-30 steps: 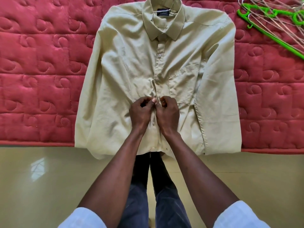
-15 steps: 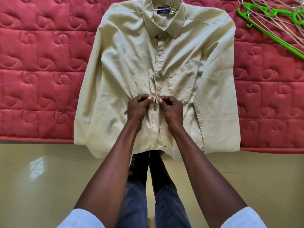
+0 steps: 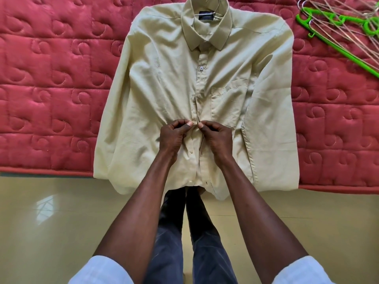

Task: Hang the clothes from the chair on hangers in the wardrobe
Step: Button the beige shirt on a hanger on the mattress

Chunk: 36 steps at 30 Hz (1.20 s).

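Head view: pale shirt [image 3: 164, 83] lies flat on the red quilt [image 3: 51, 78], a wire hanger at its collar. Left hand [image 3: 173, 138] and right hand [image 3: 215, 138] each pinch the placket mid-chest, buttoning. Lower buttons undone; spare hangers [image 3: 338, 27] wait; wardrobe step remains.

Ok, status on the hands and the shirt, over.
Both hands, left hand and right hand, pinching placket mid-front. Shirt flat on red mattress, wire hanger in collar. Nothing obstructing.

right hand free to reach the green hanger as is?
Probably not yet: the right hand pinches the shirt placket with the left hand. The green hanger lies unobstructed on the mattress.
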Each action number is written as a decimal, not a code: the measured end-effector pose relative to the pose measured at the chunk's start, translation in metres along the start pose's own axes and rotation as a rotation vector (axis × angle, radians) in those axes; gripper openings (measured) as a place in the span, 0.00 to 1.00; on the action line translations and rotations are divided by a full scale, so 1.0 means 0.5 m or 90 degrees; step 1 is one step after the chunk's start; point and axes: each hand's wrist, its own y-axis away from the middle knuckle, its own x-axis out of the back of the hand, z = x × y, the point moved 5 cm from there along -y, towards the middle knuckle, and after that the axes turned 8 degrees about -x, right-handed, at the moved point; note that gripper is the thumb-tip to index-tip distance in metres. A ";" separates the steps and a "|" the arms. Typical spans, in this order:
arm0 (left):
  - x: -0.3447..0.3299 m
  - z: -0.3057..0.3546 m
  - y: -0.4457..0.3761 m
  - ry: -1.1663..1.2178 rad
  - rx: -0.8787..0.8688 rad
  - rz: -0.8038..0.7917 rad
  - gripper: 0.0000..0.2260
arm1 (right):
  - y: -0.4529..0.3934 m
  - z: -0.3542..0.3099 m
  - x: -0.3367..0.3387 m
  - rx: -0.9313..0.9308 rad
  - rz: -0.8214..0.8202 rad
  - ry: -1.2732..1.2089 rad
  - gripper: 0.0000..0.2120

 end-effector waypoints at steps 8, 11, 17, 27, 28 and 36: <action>-0.001 0.003 -0.002 0.006 0.028 0.011 0.03 | -0.004 -0.005 0.005 -0.072 -0.034 -0.062 0.06; -0.007 0.000 0.000 0.009 0.024 0.008 0.03 | -0.006 -0.013 0.003 -0.074 -0.051 -0.038 0.03; -0.031 -0.010 0.005 -0.056 -0.033 0.063 0.02 | -0.011 -0.007 -0.005 -0.066 -0.085 -0.007 0.03; -0.031 -0.010 0.010 -0.029 -0.028 0.088 0.01 | -0.009 0.001 -0.014 -0.058 -0.066 -0.036 0.06; -0.031 -0.012 0.009 -0.036 -0.030 0.092 0.01 | -0.010 0.001 -0.014 -0.059 -0.064 -0.039 0.06; -0.036 -0.018 -0.001 -0.077 -0.055 0.100 0.04 | -0.011 0.010 -0.012 -0.071 -0.056 -0.068 0.07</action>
